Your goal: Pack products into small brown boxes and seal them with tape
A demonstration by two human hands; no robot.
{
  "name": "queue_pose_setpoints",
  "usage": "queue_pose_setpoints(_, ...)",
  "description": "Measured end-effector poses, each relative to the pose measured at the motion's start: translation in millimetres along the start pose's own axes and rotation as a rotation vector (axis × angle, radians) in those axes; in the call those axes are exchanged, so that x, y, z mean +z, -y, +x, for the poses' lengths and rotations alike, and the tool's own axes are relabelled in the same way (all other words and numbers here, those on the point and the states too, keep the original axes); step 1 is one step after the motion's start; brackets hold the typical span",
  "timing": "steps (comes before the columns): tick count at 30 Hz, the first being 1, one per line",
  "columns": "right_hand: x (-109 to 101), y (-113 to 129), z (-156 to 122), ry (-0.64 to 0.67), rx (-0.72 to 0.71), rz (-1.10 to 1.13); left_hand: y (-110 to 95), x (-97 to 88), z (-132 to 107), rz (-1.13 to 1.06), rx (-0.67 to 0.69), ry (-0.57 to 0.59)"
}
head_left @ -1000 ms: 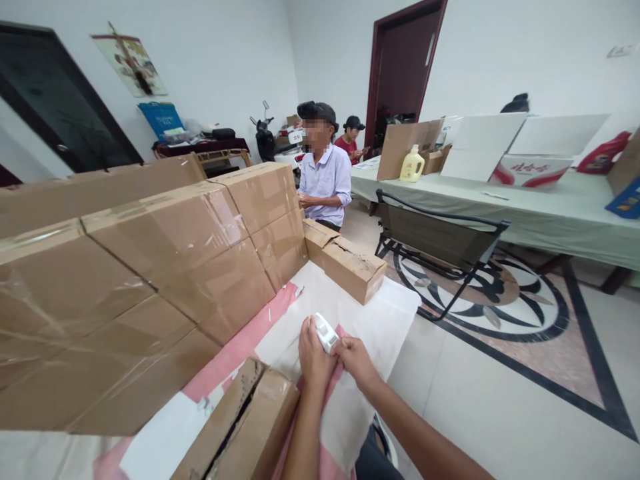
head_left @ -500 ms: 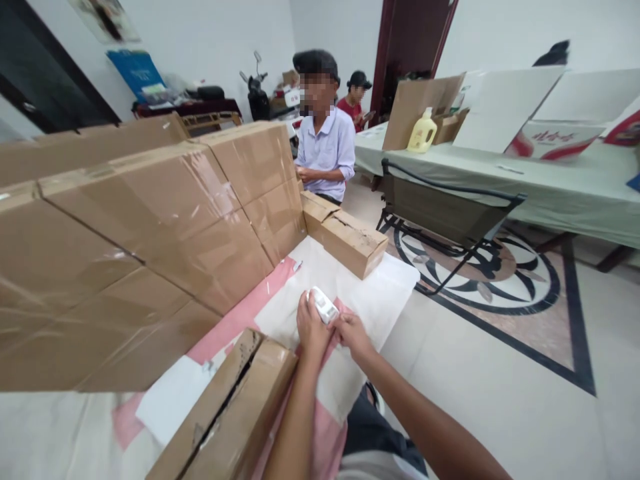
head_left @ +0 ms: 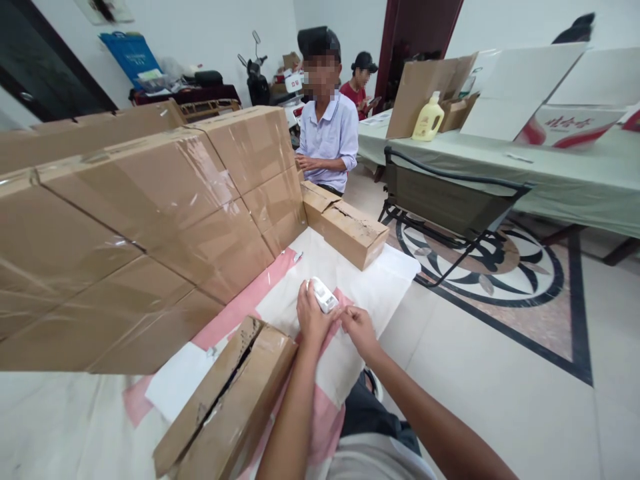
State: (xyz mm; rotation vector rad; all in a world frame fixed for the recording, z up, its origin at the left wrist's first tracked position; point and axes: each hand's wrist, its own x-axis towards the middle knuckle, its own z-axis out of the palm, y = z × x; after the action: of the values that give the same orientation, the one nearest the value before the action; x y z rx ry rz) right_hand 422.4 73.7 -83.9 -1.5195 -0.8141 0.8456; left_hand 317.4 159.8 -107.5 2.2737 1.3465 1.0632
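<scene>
A small white plastic piece (head_left: 324, 296) with a rounded far end is gripped in my left hand (head_left: 313, 319) above the cloth-covered table (head_left: 353, 283). Its exact kind does not show. My right hand (head_left: 359, 330) is closed in a pinch just right of the piece's near end, close to my left fingertips. Whatever its fingers may hold is too small to make out. Beside my left forearm lies a long cardboard box (head_left: 235, 400) with a dark slit along its top.
Taped cardboard boxes (head_left: 200, 213) form a wall on the left. Another slit-topped box (head_left: 353, 230) sits at the table's far end. Beyond it a person (head_left: 327, 137) in a light shirt sits. A folding chair (head_left: 450, 197) stands on the right, before a long table (head_left: 500, 163).
My right hand has moved slightly away from the white piece, to the right. My left hand keeps its grip. The whole view has shifted a little.
</scene>
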Motion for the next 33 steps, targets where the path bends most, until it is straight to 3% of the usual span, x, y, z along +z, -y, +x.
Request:
queue_pose_setpoints(5,-9,-8,-2,-0.037,-0.047,-0.029,-3,-2.9,-5,0.001,0.049,-0.013)
queue_pose_setpoints(10,-10,-19,-6,-0.095,-0.121,-0.068,-1,-4.9,-12,0.029,0.152,-0.150)
queue_pose_setpoints(17,-6,-28,-4,-0.131,-0.238,-0.050,-14,-10.2,-16,0.152,0.340,-0.304)
queue_pose_setpoints(24,-3,-47,5,-0.140,-0.244,-0.042,-5,-0.3,-19,0.304,0.462,-0.397)
queue_pose_setpoints(26,-4,-47,4,-0.139,-0.241,-0.038,-6,-3.1,-25,0.244,0.452,-0.374)
queue_pose_setpoints(31,-6,-43,-5,-0.050,-0.290,-0.048,-22,-23.2,-55,-0.071,0.297,-0.039)
queue_pose_setpoints(33,-6,-43,-7,0.010,-0.349,-0.066,-26,-31.5,-68,-0.148,0.269,0.020)
